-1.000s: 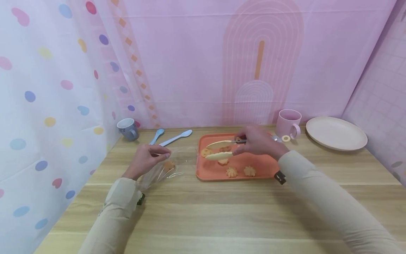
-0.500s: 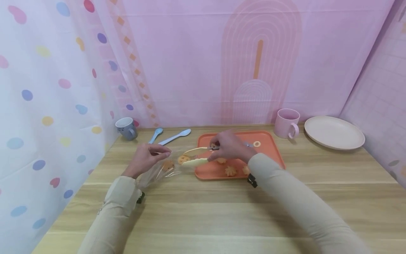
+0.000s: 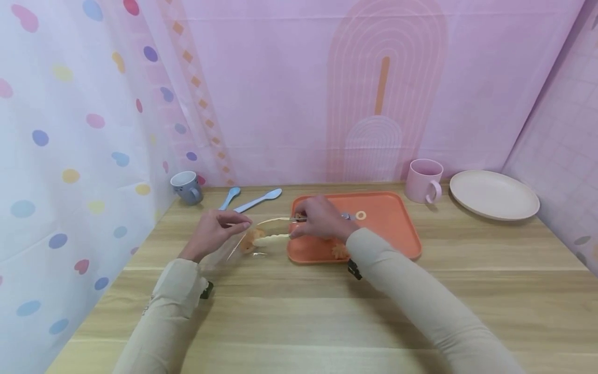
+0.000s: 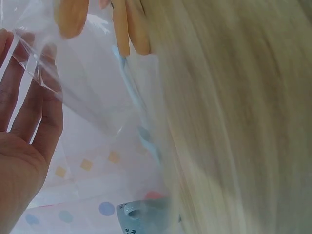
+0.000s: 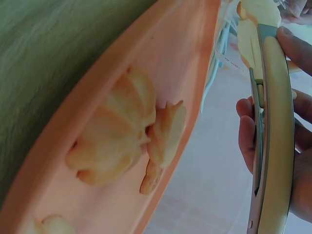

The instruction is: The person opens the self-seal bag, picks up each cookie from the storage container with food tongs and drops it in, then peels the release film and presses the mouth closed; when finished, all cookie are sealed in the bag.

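The long beige sleeves [image 3: 416, 291] are creased, with a black block [image 3: 354, 269] near each cuff [image 3: 366, 250].

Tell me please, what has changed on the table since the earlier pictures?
The right hand, holding the tongs, moved left, carrying a round cookie off the orange tray to the clear bag. The left hand still holds the bag; mugs, spoons and plate stayed put.

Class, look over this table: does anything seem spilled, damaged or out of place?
Nothing stands out. The blue-grey mug and pink mug stand upright, no spill shows, and the orange tray and the tongs in the right hand look intact where visible.
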Demonstrator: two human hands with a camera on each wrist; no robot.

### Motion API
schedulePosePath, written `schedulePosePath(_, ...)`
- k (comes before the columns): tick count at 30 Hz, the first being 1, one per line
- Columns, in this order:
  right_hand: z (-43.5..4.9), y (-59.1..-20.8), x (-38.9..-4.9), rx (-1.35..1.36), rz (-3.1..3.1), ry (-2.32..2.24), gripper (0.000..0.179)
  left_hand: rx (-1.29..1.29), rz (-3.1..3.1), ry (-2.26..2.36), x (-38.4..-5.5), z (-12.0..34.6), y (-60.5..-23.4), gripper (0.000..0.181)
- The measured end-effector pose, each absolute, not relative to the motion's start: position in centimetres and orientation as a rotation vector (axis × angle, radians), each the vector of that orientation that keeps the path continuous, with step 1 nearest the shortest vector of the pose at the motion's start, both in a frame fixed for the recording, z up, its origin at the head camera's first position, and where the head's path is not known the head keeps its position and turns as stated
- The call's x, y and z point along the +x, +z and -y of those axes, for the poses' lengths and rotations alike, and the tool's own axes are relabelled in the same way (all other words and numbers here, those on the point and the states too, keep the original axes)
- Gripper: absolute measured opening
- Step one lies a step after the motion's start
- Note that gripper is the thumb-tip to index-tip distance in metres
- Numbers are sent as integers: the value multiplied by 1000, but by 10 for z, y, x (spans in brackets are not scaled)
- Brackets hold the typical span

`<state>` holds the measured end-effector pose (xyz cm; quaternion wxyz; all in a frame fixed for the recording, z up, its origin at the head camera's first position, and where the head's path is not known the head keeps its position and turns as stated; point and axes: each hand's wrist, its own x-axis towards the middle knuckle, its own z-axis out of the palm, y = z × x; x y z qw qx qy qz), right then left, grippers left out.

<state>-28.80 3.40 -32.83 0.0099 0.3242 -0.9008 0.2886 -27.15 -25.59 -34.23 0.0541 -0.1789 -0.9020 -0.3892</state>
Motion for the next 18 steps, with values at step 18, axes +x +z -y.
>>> schedulePosePath(18, -10, -323, -290, 1099, 2881, 760, 30, -523, 2766, -1193, -268, 254, -340, 20)
